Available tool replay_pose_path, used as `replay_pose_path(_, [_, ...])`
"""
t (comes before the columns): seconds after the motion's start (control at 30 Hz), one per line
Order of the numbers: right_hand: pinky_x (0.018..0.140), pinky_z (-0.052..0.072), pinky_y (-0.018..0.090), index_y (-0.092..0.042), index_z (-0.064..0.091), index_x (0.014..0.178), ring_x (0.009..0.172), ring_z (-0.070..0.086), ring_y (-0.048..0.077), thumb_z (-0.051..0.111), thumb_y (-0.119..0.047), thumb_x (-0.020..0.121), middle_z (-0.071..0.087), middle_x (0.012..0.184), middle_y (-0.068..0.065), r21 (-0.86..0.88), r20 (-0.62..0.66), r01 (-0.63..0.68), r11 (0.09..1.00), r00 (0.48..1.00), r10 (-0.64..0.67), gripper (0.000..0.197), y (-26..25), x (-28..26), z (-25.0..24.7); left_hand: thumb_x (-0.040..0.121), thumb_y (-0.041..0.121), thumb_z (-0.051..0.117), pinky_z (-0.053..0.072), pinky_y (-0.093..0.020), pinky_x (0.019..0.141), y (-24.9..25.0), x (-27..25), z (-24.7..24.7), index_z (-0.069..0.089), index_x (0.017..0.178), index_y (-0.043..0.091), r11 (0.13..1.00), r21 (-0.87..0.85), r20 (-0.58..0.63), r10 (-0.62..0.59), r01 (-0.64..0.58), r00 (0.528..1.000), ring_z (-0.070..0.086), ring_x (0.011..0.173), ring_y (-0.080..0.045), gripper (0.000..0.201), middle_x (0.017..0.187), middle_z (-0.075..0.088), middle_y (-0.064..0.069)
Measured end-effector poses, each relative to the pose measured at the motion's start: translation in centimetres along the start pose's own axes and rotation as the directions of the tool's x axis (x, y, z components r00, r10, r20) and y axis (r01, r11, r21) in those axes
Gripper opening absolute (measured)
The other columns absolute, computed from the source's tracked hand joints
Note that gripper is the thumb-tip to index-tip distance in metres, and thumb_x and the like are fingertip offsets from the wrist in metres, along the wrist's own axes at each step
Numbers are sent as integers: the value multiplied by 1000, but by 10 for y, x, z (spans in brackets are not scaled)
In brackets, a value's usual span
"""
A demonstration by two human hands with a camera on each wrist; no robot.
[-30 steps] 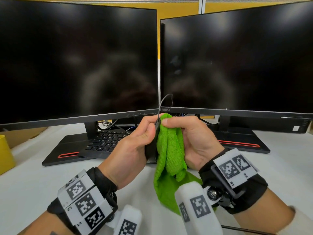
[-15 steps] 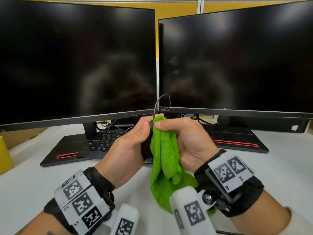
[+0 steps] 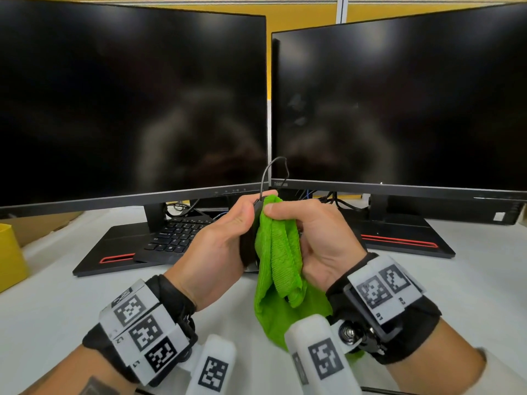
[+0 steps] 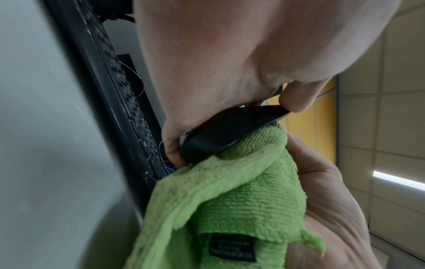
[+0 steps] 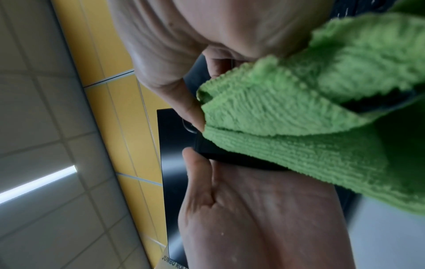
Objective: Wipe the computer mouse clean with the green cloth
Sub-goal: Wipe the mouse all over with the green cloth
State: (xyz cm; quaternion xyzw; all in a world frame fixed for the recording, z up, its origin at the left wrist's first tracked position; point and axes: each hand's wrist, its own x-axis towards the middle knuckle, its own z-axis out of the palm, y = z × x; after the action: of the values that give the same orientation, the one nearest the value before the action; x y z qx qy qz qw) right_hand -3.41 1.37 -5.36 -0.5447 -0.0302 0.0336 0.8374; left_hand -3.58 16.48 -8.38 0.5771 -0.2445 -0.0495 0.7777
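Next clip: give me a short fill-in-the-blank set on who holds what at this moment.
1. The black computer mouse is gripped by the ____ hand.
2. The right hand holds the fuzzy ____ cloth against the mouse.
3. Behind the hands stand two dark ____.
4. The mouse is held ____ the white table, not resting on it.

Missing words: left; green; monitors; above

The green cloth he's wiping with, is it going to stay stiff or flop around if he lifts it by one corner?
Probably floppy: the green cloth folds in loose layers where the right hand grips it, and its lower end sags below the hands. It looks light and grippy rather than slippery, given the looped pile pressed against the mouse that the left hand holds.
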Motion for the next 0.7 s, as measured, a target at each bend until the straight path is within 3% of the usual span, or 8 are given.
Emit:
replay_pose_path(0.1, [56, 60, 42, 13, 73, 99, 60, 69, 35, 73, 3, 77, 70, 78, 25, 17, -11, -29, 999, 1000, 29, 24, -1, 3, -2, 109, 34, 40, 61, -35, 94, 0, 1, 1, 53, 150, 14, 1000, 18, 9, 2, -2, 1000, 69, 124, -29, 47, 145, 66, -15])
replay_pose_path(0.17, [58, 59, 42, 10, 74, 104, 63, 70, 35, 73, -2, 74, 71, 84, 25, 43, -35, -46, 998, 998, 47, 32, -2, 6, -5, 104, 37, 40, 53, -45, 112, -1, 1, 1, 53, 149, 14, 999, 36, 9, 0, 0, 1000, 61, 136, -34, 53, 147, 63, -16])
replay_pose_path(0.23, [61, 60, 44, 9, 74, 107, 68, 70, 36, 73, -4, 74, 71, 89, 26, 56, -52, -54, 997, 997, 57, 36, -2, 7, -6, 103, 37, 39, 47, -49, 116, -1, 1, 0, 53, 150, 13, 999, 40, 12, -1, 1, 1000, 59, 138, -37, 54, 148, 63, -17])
replay_pose_path(0.43, [62, 58, 43, 6, 74, 107, 65, 67, 34, 71, -7, 74, 67, 85, 23, 85, -10, -44, 995, 999, 45, 36, 1, 10, -6, 104, 38, 39, 50, -54, 109, -1, -1, -2, 53, 149, 14, 997, 80, 20, -2, 0, 1000, 59, 136, -42, 53, 147, 61, -22])
replay_pose_path(0.53, [64, 58, 43, 3, 76, 104, 66, 66, 34, 73, -9, 65, 67, 84, 23, 84, 22, -30, 996, 999, 28, 41, 3, 11, -6, 104, 37, 38, 51, -57, 107, 0, -1, 1, 52, 149, 12, 997, 78, 26, 1, -3, 1000, 59, 132, -46, 54, 145, 62, -24])
replay_pose_path(0.57, [65, 57, 43, 2, 77, 101, 66, 66, 34, 74, -10, 62, 67, 83, 22, 81, 38, -28, 996, 999, 25, 41, 4, 12, -6, 104, 37, 38, 58, -51, 97, 0, -1, 1, 51, 149, 11, 997, 74, 33, 2, -4, 999, 65, 124, -44, 54, 141, 65, -23])
replay_pose_path(0.63, [64, 57, 41, 0, 78, 95, 65, 65, 32, 73, -9, 61, 67, 79, 20, 84, 66, -24, 996, 998, 18, 36, 5, 12, -4, 104, 36, 38, 59, -33, 80, 1, -2, 1, 51, 149, 9, 998, 67, 43, 4, -7, 999, 70, 109, -29, 53, 132, 68, -17])
replay_pose_path(0.7, [62, 56, 38, -2, 78, 90, 60, 64, 30, 72, -7, 64, 65, 73, 17, 93, 84, -18, 995, 996, 10, 27, 5, 12, -4, 105, 36, 38, 59, -32, 82, 1, -2, 0, 51, 149, 9, 998, 69, 45, 11, -14, 999, 70, 111, -27, 53, 133, 68, -16])
